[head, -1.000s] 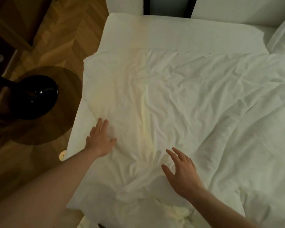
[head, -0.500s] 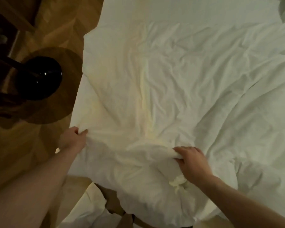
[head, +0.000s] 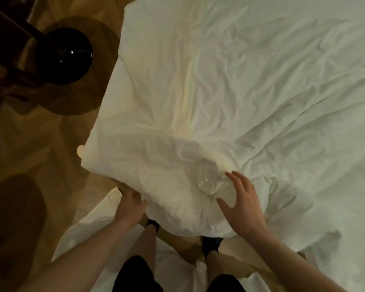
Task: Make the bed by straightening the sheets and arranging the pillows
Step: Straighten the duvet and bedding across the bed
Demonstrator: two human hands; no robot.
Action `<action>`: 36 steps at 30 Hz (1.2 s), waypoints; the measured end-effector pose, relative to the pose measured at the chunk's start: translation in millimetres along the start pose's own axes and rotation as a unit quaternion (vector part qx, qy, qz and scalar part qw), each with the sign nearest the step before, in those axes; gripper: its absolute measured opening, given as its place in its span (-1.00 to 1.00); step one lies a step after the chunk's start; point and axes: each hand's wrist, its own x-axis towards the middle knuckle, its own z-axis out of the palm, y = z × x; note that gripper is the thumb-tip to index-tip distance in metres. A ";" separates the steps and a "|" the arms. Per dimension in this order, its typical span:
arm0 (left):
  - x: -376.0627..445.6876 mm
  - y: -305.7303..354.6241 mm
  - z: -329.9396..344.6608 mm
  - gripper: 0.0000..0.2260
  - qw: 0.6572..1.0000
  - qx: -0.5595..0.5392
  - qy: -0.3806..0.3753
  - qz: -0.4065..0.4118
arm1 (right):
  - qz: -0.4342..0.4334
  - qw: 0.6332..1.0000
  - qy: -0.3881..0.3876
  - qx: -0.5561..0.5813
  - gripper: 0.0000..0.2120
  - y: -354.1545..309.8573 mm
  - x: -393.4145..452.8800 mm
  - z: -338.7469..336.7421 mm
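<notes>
White sheet (head: 230,91) covers bed, fills centre and right of frame, heavily creased, bunched at lower centre over bed corner. Left hand (head: 130,205) at lower centre-left, closed around bunched sheet edge, fingers tucked beneath fabric. Right hand (head: 241,205) lower centre-right, open, fingers spread, resting on or just above bunched fold; contact unclear. Round wooden side surface (head: 89,89) upper left, dark glossy sphere (head: 65,55) on it. More white fabric (head: 89,226) on floor (head: 40,148) near feet.
</notes>
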 end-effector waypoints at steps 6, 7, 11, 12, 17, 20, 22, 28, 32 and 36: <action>-38.4 -2.4 101.4 0.26 0.939 0.305 -0.124 0.095 | 0.070 0.996 -0.016 0.049 -0.40 47.8 -49.9 -0.2; -44.7 2.0 113.6 0.33 0.950 0.281 -0.107 0.086 | 0.096 0.992 -0.012 0.074 -0.43 54.3 -54.6 0.2; -56.0 38.1 134.8 -0.57 0.991 0.098 0.066 0.061 | 0.220 0.954 0.005 0.202 -0.55 66.8 -62.6 -4.0; -60.0 48.5 130.4 -0.77 0.989 0.097 0.087 0.070 | 0.242 0.945 -0.002 0.222 -0.59 71.2 -63.7 -5.9; -85.5 66.7 54.6 -0.69 0.966 0.148 0.099 0.186 | 0.417 0.851 -0.099 0.303 -0.65 80.0 -78.0 -24.8; -102.3 86.8 -4.9 -0.67 0.960 0.125 0.107 0.228 | 0.541 0.733 -0.140 0.388 -0.39 81.7 -90.7 -35.6; -114.9 110.4 -40.5 -0.74 0.958 0.130 0.091 0.239 | 0.570 0.701 -0.083 0.421 -0.16 87.9 -95.5 -38.6; -130.0 197.9 -113.0 -0.74 0.939 0.274 -0.049 0.203 | 0.473 0.782 0.137 0.382 -0.50 74.0 -78.1 -82.8; -108.8 264.6 -143.6 -0.77 0.920 0.352 -0.067 0.160 | 0.439 0.728 0.328 0.413 -0.55 46.5 -57.1 -150.6; -60.8 327.5 -164.5 -0.50 0.900 0.410 0.037 0.146 | 0.358 0.653 0.453 0.489 -0.75 18.1 -11.7 -231.2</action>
